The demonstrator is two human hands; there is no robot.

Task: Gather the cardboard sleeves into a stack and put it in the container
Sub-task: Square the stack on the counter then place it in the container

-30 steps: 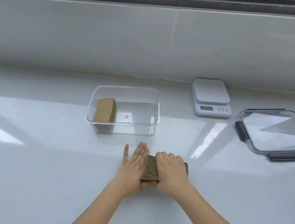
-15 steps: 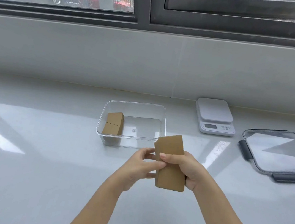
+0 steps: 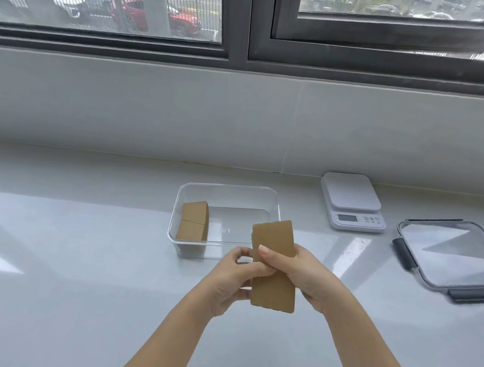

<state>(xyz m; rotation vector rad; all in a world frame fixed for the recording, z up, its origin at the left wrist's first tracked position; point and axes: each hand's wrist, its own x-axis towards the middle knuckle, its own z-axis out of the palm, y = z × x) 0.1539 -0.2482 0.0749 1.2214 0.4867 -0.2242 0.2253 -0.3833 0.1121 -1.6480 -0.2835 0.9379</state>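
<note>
A brown stack of cardboard sleeves stands upright in the air, just in front of the clear plastic container. My right hand grips the stack from the right, thumb across its front face. My left hand pinches its left edge. Inside the container, at its left end, another stack of cardboard sleeves stands on edge. The rest of the container's floor is bare.
A white kitchen scale sits at the back right. A clear lid with grey clips lies further right. A low white wall and a window run along the back of the white counter.
The stack lay flat on the counter under both hands a second ago. Both hands have since lifted it and turned it upright, and it now sits a little nearer the container.
</note>
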